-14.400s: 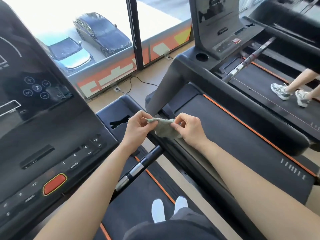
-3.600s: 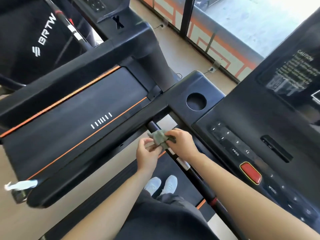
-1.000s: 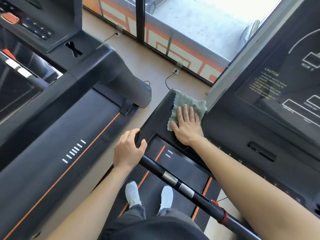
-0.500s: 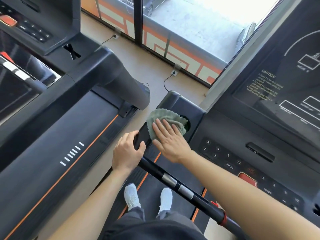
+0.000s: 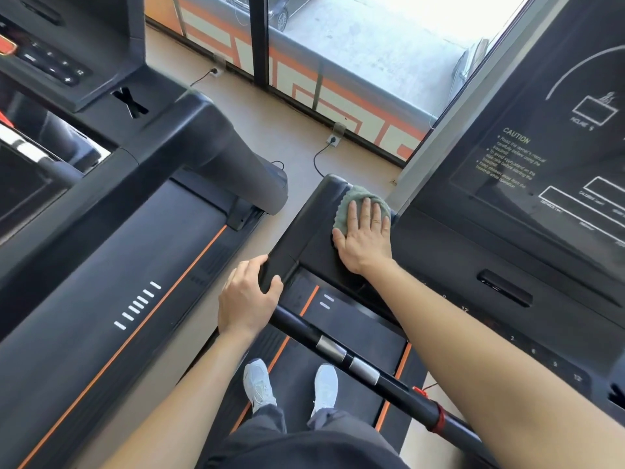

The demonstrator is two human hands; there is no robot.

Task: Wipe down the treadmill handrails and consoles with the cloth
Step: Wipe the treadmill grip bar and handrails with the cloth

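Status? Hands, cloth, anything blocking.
Right hand flat, pressing cloth on console tray. Left hand grips tray's near corner. Nothing visible blocking.

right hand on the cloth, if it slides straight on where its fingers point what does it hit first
Probably nothing solid: the right hand and cloth would pass the far rim of the console ledge, over the floor. The grey display frame seems right of that line.

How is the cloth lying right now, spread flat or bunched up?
Bunched up. The cloth shows as a rumpled wad pressed under the flat right hand, on the console corner.
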